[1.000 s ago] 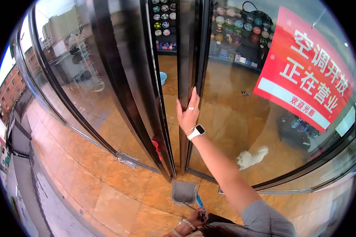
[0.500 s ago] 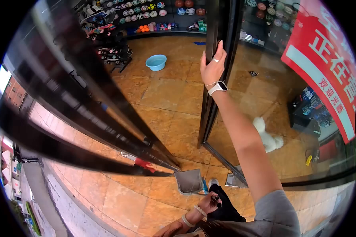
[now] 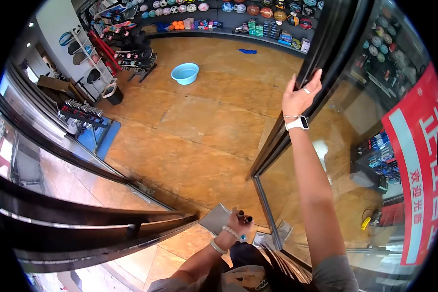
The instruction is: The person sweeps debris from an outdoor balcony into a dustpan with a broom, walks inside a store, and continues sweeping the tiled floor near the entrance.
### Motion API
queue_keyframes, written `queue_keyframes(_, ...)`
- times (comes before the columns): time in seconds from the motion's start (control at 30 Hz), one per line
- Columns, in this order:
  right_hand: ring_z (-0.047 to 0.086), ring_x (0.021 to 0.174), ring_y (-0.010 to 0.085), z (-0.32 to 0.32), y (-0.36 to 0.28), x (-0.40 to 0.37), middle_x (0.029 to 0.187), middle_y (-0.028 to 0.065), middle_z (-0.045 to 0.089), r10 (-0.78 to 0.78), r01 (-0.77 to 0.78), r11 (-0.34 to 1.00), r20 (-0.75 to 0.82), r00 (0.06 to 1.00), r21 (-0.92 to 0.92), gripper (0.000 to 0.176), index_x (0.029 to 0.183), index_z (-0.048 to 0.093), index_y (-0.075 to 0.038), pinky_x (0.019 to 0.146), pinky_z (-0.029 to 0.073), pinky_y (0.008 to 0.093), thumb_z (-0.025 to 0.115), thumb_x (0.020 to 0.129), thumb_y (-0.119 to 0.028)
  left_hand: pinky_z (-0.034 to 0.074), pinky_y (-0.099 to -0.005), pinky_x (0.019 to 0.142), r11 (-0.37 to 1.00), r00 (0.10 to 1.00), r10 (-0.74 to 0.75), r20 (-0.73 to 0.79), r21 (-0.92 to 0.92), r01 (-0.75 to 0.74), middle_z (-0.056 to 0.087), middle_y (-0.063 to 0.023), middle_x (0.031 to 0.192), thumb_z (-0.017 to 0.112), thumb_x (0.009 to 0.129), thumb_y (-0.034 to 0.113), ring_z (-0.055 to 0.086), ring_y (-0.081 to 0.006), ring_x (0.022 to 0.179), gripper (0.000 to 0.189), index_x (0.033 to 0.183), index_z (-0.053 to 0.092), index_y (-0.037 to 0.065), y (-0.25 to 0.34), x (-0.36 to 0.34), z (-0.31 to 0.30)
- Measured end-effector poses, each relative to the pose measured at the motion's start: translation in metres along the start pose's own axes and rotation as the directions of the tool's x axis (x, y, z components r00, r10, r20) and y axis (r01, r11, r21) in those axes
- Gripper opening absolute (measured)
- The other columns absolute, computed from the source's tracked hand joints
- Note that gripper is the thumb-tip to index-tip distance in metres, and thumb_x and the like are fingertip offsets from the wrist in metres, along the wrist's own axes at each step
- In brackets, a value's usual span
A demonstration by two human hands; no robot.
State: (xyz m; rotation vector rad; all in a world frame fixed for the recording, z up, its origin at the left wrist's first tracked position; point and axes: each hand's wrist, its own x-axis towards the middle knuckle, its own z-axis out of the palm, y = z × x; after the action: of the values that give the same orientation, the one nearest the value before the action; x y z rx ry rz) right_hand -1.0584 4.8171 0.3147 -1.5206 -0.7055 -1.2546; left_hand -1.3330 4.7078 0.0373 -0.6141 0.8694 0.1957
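Note:
My right hand (image 3: 301,98), with a white watch at the wrist, grips the dark frame edge of a glass door (image 3: 272,151), its thumb apart from the fingers. Low in the middle, my left hand (image 3: 239,224) is closed around two long handles (image 3: 245,217) whose dark ends point up at me. A grey dustpan (image 3: 215,218) shows beyond that hand, near the floor by the doorway. The lower lengths of the handles are hidden by my hand and arm.
A light blue basin (image 3: 185,73) sits on the brown tiled floor inside. Shelves of balls (image 3: 253,9) line the back wall. Skateboards (image 3: 131,58) and a dumbbell rack (image 3: 85,119) stand left. Dark door panels (image 3: 97,233) are at lower left; a red banner (image 3: 418,170) is at right.
My view has turned and moved toward the doorway. The door under my right hand now appears further right. The left door panels lie lower in view, uncovering more of the shop.

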Motion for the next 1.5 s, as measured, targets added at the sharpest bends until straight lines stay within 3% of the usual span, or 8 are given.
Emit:
queue_keyframes(0.47, 0.035, 0.108, 0.0284, -0.004, 0.044, 0.010, 0.118, 0.0187, 0.031, 0.106, -0.106, 0.994, -0.017, 0.994, 0.008, 0.068, 0.124, 0.018, 0.001, 0.090, 0.029, 0.0365, 0.060, 0.070, -0.002, 0.036, -0.0264, 0.050, 0.991, 0.938, -0.126, 0.324, 0.003, 0.132, 0.036, -0.0064, 0.054, 0.044, 0.067, 0.001, 0.038, -0.0179, 0.052, 0.013, 0.059, 0.035, 0.003, 0.104, 0.025, 0.153)
queue_keyframes(0.93, 0.050, 0.090, 0.0248, -0.015, 0.044, 0.007, 0.107, 0.0224, 0.042, 0.086, -0.106, 0.972, -0.104, 0.991, -0.210, 0.060, 0.120, 0.015, 0.002, 0.079, 0.042, 0.0364, 0.052, 0.072, 0.006, 0.036, -0.0276, 0.045, 0.993, 1.000, -0.012, -0.029, 0.118, 0.016, 0.035, -0.0057, 0.050, 0.046, 0.066, 0.004, 0.038, -0.0171, 0.047, 0.015, 0.057, 0.035, 0.003, 0.229, 0.032, 0.335)
queue_keyframes(1.0, 0.049, 0.087, 0.0277, -0.019, 0.031, 0.010, 0.103, 0.0242, 0.041, 0.303, -0.313, 0.909, -0.081, 0.950, -0.276, 0.056, 0.120, 0.014, 0.001, 0.079, 0.041, 0.0373, 0.048, 0.076, -0.003, 0.035, -0.0258, 0.042, 0.989, 0.995, 0.100, -0.006, 0.106, -0.099, 0.034, -0.0049, 0.048, 0.043, 0.071, 0.008, 0.038, -0.0160, 0.045, 0.015, 0.058, 0.039, 0.003, 0.253, 0.051, 0.376)
queue_keyframes(1.07, 0.049, 0.089, 0.0265, -0.026, 0.053, -0.011, 0.105, 0.0252, 0.040, 0.129, -0.180, 0.952, -0.212, 0.969, -0.246, 0.050, 0.118, 0.020, 0.004, 0.079, 0.041, 0.0345, 0.047, 0.078, -0.010, 0.035, -0.0247, 0.042, 0.981, 0.988, 0.148, -0.049, 0.136, -0.140, 0.034, -0.0046, 0.046, 0.041, 0.072, 0.009, 0.037, -0.0159, 0.043, 0.016, 0.057, 0.040, 0.004, 0.252, 0.049, 0.423)
queue_keyframes(1.13, 0.047, 0.091, 0.0266, -0.047, 0.034, -0.008, 0.106, 0.0233, 0.041, 0.444, -0.408, 0.788, -0.034, 0.896, -0.461, 0.057, 0.120, 0.016, 0.002, 0.077, 0.042, 0.0349, 0.049, 0.074, -0.001, 0.036, -0.0237, 0.041, 0.966, 0.975, 0.204, -0.091, 0.179, -0.185, 0.034, -0.0042, 0.044, 0.040, 0.074, 0.010, 0.037, -0.0158, 0.041, 0.019, 0.056, 0.040, 0.005, 0.257, 0.058, 0.462)
queue_keyframes(1.27, 0.049, 0.082, 0.0266, -0.013, 0.042, 0.002, 0.101, 0.0238, 0.043, -0.015, -0.119, 0.907, -0.313, 0.950, -0.403, 0.048, 0.114, 0.022, 0.004, 0.069, 0.041, 0.0335, 0.046, 0.077, -0.015, 0.034, -0.0241, 0.039, 0.942, 0.954, 0.277, -0.115, 0.228, -0.246, 0.033, -0.0020, 0.042, 0.039, 0.075, 0.011, 0.036, -0.0150, 0.039, 0.024, 0.051, 0.036, 0.010, 0.265, 0.087, 0.512)
queue_keyframes(1.4, 0.048, 0.086, 0.0287, 0.002, 0.027, 0.008, 0.103, 0.0243, 0.043, -0.040, -0.224, 0.799, -0.421, 0.906, -0.558, 0.052, 0.111, 0.028, 0.008, 0.072, 0.038, 0.0345, 0.042, 0.079, -0.031, 0.032, -0.0240, 0.040, 0.927, 0.965, 0.254, -0.065, 0.300, -0.224, 0.030, -0.0015, 0.040, 0.039, 0.075, 0.012, 0.033, -0.0139, 0.036, 0.026, 0.050, 0.034, 0.010, 0.266, 0.120, 0.567)
queue_keyframes(1.5, 0.048, 0.087, 0.0275, -0.011, 0.016, 0.005, 0.104, 0.0206, 0.044, -0.189, -0.377, 0.318, -0.448, 0.874, -0.870, 0.054, 0.111, 0.031, 0.007, 0.078, 0.039, 0.0350, 0.042, 0.080, -0.035, 0.032, -0.0240, 0.040, 0.932, 0.980, 0.195, -0.048, 0.319, -0.170, 0.028, -0.0015, 0.038, 0.038, 0.075, 0.012, 0.030, -0.0141, 0.034, 0.027, 0.049, 0.033, 0.009, 0.274, 0.142, 0.614)
